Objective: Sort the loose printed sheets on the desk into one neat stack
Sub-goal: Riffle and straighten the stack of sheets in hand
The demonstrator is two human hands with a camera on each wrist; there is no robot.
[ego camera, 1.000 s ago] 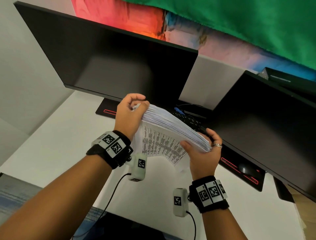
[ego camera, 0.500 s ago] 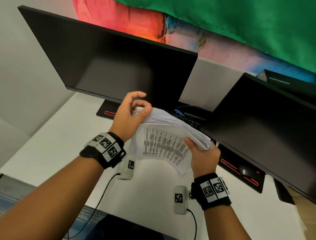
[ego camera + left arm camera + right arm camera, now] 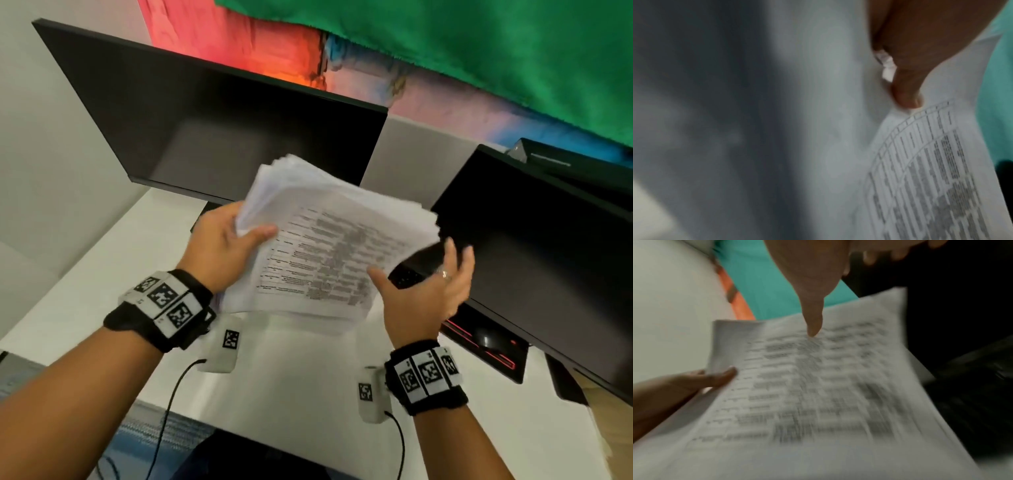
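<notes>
Both forearms are bare, with no sleeves. The left hand (image 3: 222,246) has a black fabric wristband (image 3: 161,318) just behind it, carrying white tiles printed with black square-code markers. Below that band hangs a small white camera module (image 3: 224,346) bearing one such marker, and a thin black cable (image 3: 164,411) trails from it. The right hand (image 3: 424,294) wears a silver ring (image 3: 444,274) on one finger. Its own black marker band (image 3: 426,380) sits behind it, with a second white module (image 3: 370,394) and black cable (image 3: 399,445) beside that band.

Blurred sheets (image 3: 818,394) fill the centre; right hand (image 3: 809,272) at twelve o'clock, left hand (image 3: 684,382) pinching at nine.
</notes>
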